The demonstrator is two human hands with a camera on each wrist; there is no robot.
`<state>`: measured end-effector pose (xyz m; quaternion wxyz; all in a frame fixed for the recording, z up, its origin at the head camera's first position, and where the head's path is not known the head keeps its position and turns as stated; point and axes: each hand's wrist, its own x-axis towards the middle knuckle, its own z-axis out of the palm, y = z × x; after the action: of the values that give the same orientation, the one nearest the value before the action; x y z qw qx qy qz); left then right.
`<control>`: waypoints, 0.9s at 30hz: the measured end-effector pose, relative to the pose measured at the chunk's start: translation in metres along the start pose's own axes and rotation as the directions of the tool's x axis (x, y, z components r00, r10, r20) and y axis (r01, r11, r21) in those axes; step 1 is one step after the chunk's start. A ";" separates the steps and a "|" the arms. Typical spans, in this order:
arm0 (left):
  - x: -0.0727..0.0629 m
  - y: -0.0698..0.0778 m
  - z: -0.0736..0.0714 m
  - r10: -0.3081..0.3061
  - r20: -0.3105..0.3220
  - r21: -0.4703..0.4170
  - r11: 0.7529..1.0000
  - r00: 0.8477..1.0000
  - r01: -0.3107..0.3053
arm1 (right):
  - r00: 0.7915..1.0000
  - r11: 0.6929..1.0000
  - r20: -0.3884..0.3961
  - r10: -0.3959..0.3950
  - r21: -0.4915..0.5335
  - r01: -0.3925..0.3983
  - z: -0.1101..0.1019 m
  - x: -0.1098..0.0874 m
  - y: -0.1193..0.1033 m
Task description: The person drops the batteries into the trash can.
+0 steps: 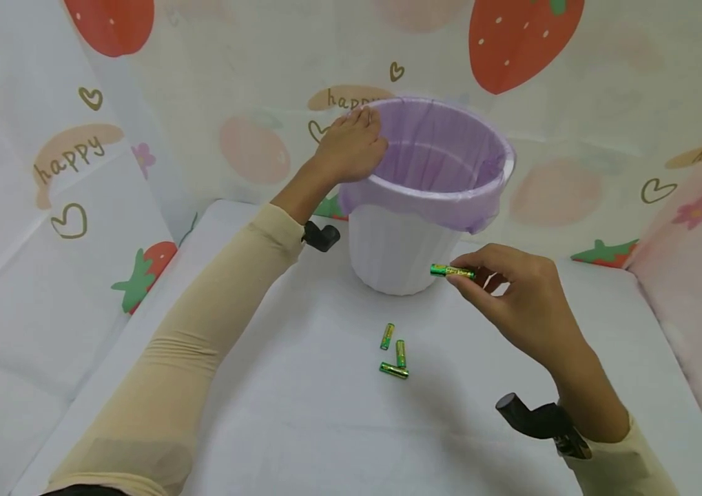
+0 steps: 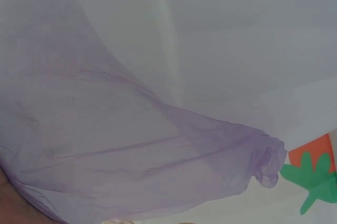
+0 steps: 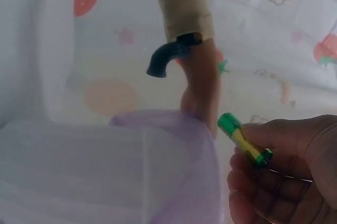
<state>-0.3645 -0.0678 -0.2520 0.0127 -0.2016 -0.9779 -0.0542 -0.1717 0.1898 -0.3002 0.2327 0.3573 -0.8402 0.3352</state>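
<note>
Right of centre, the right hand (image 1: 521,293) pinched a green battery (image 1: 452,271), its length nearly level, below the bin's rim (image 1: 437,198); the left hand (image 1: 353,146) lay on that rim, upper centre, grip unclear.

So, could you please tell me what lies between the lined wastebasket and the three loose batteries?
Only bare white tabletop shows between the lined wastebasket and the three loose batteries in the head view.
</note>
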 end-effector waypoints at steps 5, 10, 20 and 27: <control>0.000 0.000 0.000 -0.001 0.008 -0.001 1.000 1.000 0.001 | 0.999 0.998 -0.010 -0.050 -0.049 0.050 -0.017 0.021 -0.005; 0.000 0.000 0.000 -0.001 0.000 0.002 1.000 1.000 0.001 | 0.996 0.990 0.008 -0.093 -0.104 0.093 -0.029 0.044 -0.009; 0.001 0.001 0.000 0.007 0.002 0.009 1.000 1.000 -0.007 | 0.999 0.983 0.023 -0.049 -0.176 0.053 -0.042 0.092 -0.003; 0.001 0.001 0.000 -0.005 0.002 0.008 1.000 1.000 0.005 | 0.998 0.987 0.050 0.031 -0.157 -0.023 -0.039 0.121 0.004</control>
<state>-0.3654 -0.0669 -0.2520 0.0124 -0.1991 -0.9786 -0.0500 -0.2459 0.1659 -0.1994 0.2333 0.3352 -0.8744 0.2620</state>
